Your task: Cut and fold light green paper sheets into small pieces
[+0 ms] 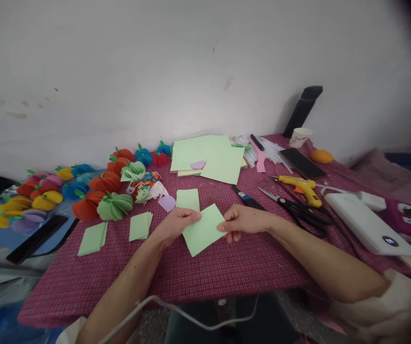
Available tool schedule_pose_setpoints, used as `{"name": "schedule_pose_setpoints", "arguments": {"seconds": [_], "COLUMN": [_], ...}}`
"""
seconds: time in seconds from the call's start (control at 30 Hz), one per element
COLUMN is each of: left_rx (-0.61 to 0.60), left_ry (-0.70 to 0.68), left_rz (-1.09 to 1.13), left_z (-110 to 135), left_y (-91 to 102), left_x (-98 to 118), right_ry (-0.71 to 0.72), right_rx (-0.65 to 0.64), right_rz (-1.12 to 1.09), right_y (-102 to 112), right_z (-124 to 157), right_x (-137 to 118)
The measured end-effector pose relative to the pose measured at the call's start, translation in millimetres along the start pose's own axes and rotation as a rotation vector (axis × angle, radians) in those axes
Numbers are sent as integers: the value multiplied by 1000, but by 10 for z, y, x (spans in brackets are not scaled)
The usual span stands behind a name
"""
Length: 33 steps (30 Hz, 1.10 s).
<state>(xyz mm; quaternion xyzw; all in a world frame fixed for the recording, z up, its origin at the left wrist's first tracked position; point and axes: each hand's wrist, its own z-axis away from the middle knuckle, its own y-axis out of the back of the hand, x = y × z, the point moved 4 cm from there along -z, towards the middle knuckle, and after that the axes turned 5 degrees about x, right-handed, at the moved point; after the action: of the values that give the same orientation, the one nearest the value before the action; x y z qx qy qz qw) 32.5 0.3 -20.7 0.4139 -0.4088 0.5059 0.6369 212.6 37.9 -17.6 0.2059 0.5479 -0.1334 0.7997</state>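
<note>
A light green paper square (pixel 205 231) is held between my two hands above the tablecloth, tilted with one corner toward me. My left hand (pixel 179 224) pinches its upper left edge between thumb and fingers. On the opposite side, my right hand (pixel 237 221) grips the right corner with thumb and curled fingers. Just behind lies another green paper piece (pixel 188 198), partly covered by the held one. Two small stacks of green paper, the nearer stack (pixel 139 226) and the farther-left stack (pixel 92 239), rest left of my left hand.
Colourful paper pumpkins (pixel 107 181) crowd the left, beside paper scraps (pixel 144 185). Large green sheets (pixel 205 155) lie at the back. Scissors (pixel 291 205), a yellow glue gun (pixel 301 187), a utility knife (pixel 246 198), a phone (pixel 301 162), a power bank (pixel 366 222) and a paper cup (pixel 300 137) occupy the right.
</note>
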Motion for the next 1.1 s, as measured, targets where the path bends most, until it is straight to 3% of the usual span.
{"name": "schedule_pose_setpoints", "arguments": {"seconds": [0.27, 0.47, 0.7, 1.1], "left_rx": [-109, -126, -134, -113], "left_ry": [-79, -76, 42, -86], "left_rz": [-155, -177, -68, -30], "left_z": [5, 12, 15, 91], "left_y": [-192, -282, -233, 30], "left_x": [-28, -51, -62, 113], "right_ry": [171, 183, 84, 49], "right_rx": [192, 202, 160, 242], "right_rz": [6, 94, 15, -123], "right_y": [36, 5, 126, 413], "right_z": [-75, -128, -74, 9], "right_x": [-100, -26, 14, 32]}}
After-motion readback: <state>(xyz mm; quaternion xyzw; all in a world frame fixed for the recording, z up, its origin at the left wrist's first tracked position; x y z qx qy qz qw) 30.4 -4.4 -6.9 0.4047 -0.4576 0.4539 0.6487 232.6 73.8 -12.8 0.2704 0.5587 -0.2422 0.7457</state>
